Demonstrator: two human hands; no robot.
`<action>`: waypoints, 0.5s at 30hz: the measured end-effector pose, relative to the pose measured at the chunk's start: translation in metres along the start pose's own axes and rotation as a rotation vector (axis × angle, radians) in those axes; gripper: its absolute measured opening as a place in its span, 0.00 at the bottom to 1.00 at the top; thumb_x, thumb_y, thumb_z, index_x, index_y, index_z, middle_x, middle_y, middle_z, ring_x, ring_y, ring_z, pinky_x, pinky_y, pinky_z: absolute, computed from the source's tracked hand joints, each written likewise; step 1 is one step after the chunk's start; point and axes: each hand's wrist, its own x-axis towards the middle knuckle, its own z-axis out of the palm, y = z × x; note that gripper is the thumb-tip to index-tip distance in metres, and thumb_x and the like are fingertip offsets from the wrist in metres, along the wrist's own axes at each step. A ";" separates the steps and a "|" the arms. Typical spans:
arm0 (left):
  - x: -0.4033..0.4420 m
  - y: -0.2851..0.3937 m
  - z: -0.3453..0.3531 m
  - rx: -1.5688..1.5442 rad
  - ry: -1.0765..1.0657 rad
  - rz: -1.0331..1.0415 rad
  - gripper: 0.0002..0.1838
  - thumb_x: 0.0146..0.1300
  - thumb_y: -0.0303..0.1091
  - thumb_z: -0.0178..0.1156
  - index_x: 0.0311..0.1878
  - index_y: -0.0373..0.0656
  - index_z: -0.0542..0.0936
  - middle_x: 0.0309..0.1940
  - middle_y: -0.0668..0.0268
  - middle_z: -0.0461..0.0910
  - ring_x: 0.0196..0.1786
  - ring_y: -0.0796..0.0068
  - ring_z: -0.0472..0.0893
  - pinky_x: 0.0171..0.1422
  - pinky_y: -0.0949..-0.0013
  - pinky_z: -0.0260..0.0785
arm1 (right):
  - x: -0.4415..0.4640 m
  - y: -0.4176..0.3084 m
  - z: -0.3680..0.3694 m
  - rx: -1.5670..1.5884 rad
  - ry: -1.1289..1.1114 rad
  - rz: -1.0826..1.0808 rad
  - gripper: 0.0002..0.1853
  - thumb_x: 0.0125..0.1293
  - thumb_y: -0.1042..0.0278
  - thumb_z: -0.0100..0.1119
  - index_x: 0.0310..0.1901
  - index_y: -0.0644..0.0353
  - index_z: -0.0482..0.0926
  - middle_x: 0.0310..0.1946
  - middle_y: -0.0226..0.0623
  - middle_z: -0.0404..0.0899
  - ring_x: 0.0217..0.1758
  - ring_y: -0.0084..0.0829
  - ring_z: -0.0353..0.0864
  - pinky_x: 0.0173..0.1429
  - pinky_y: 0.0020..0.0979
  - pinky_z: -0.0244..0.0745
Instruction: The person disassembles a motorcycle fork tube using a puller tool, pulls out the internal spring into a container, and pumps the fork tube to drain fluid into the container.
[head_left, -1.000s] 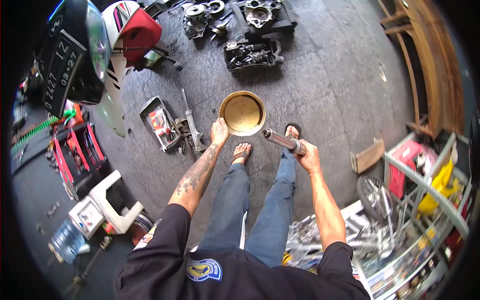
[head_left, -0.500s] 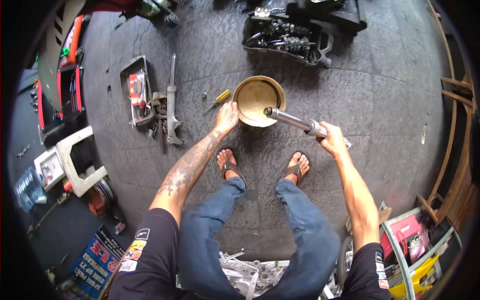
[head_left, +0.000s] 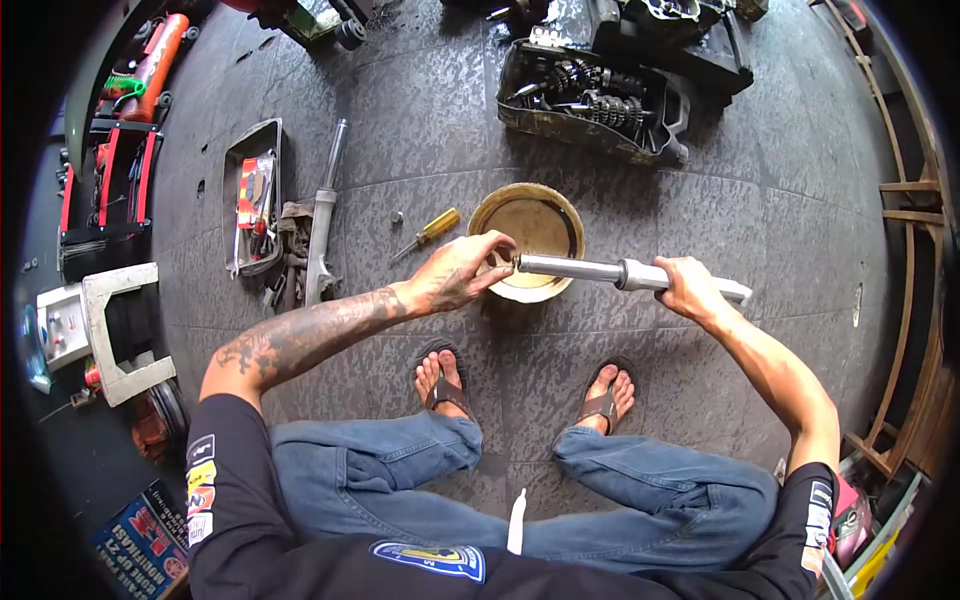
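A metal fork tube lies nearly level over the near part of a round yellowish basin. My right hand is wrapped round its thicker right part. At the tube's left end, where a bit of spring shows, my left hand has its thumb and fingers curled close to the opening. Whether those fingers pinch the spring is too small to tell. Left of the basin, a yellow-handled screwdriver rests on the floor beside a small metal piece.
Another fork leg and a tray of small items lie on the left floor. A bin of dark gears stands beyond the basin. Wooden framing is at the right, a white frame at the left.
My left hand has moved from the basin's rim to the tube's end. The tube has turned closer to level. My knees have spread apart as the view has come lower.
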 end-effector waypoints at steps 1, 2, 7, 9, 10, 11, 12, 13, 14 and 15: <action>0.004 -0.005 0.002 -0.039 -0.031 -0.037 0.18 0.65 0.35 0.61 0.54 0.39 0.73 0.39 0.60 0.81 0.42 0.65 0.82 0.49 0.63 0.73 | 0.005 0.001 -0.006 -0.042 0.016 -0.016 0.17 0.46 0.74 0.61 0.42 0.62 0.79 0.33 0.54 0.81 0.42 0.53 0.81 0.49 0.47 0.76; 0.006 -0.005 0.003 -0.018 -0.007 0.011 0.15 0.65 0.35 0.61 0.49 0.38 0.73 0.36 0.60 0.81 0.39 0.65 0.82 0.46 0.63 0.74 | 0.008 0.000 -0.013 -0.063 0.001 -0.046 0.16 0.47 0.74 0.60 0.41 0.61 0.79 0.33 0.53 0.82 0.41 0.53 0.82 0.48 0.47 0.76; 0.012 -0.009 0.007 0.142 -0.020 0.037 0.16 0.65 0.38 0.61 0.50 0.40 0.73 0.37 0.59 0.80 0.41 0.60 0.81 0.47 0.59 0.72 | 0.003 -0.002 -0.018 -0.113 0.047 -0.009 0.15 0.48 0.75 0.58 0.41 0.61 0.80 0.31 0.53 0.82 0.39 0.52 0.83 0.47 0.47 0.77; 0.015 -0.008 0.006 0.218 -0.012 0.063 0.16 0.65 0.40 0.61 0.50 0.41 0.74 0.37 0.59 0.80 0.43 0.59 0.80 0.48 0.57 0.71 | -0.001 -0.004 -0.022 -0.132 0.058 0.009 0.15 0.49 0.75 0.57 0.42 0.61 0.81 0.31 0.54 0.82 0.39 0.52 0.83 0.47 0.46 0.77; 0.013 -0.008 0.006 0.290 -0.021 0.088 0.17 0.65 0.43 0.60 0.50 0.43 0.74 0.38 0.60 0.80 0.45 0.60 0.80 0.50 0.57 0.69 | -0.003 -0.005 -0.020 -0.145 0.040 0.034 0.16 0.49 0.75 0.57 0.42 0.60 0.81 0.32 0.54 0.82 0.39 0.52 0.83 0.47 0.46 0.77; 0.011 -0.008 0.004 0.365 -0.030 0.110 0.17 0.65 0.45 0.60 0.51 0.44 0.75 0.39 0.61 0.80 0.46 0.61 0.79 0.52 0.57 0.68 | -0.004 -0.010 -0.020 -0.156 0.021 0.055 0.17 0.49 0.75 0.56 0.43 0.60 0.81 0.32 0.54 0.82 0.39 0.52 0.83 0.48 0.46 0.78; 0.009 -0.007 0.002 0.380 -0.042 0.150 0.17 0.65 0.47 0.59 0.50 0.47 0.76 0.40 0.64 0.80 0.48 0.65 0.78 0.54 0.59 0.66 | -0.007 -0.013 -0.020 -0.153 0.009 0.058 0.17 0.49 0.75 0.56 0.44 0.60 0.82 0.32 0.54 0.82 0.39 0.52 0.83 0.48 0.46 0.78; 0.009 -0.007 0.001 0.381 -0.044 0.152 0.17 0.65 0.47 0.59 0.50 0.47 0.76 0.40 0.64 0.80 0.48 0.65 0.78 0.54 0.59 0.66 | -0.009 -0.018 -0.020 -0.152 0.011 0.060 0.17 0.49 0.75 0.56 0.44 0.60 0.82 0.32 0.54 0.82 0.39 0.52 0.83 0.48 0.46 0.78; 0.009 -0.009 0.000 0.402 -0.064 0.157 0.17 0.64 0.46 0.60 0.50 0.47 0.76 0.40 0.64 0.80 0.48 0.65 0.78 0.53 0.59 0.66 | -0.010 -0.021 -0.021 -0.156 -0.004 0.070 0.17 0.49 0.75 0.56 0.44 0.60 0.82 0.32 0.54 0.82 0.39 0.52 0.83 0.48 0.46 0.78; 0.010 -0.011 0.000 0.421 -0.082 0.162 0.16 0.63 0.46 0.60 0.50 0.47 0.77 0.40 0.65 0.80 0.48 0.64 0.78 0.53 0.59 0.66 | -0.012 -0.023 -0.021 -0.163 -0.020 0.080 0.17 0.49 0.74 0.56 0.44 0.60 0.82 0.32 0.54 0.82 0.38 0.52 0.83 0.48 0.45 0.78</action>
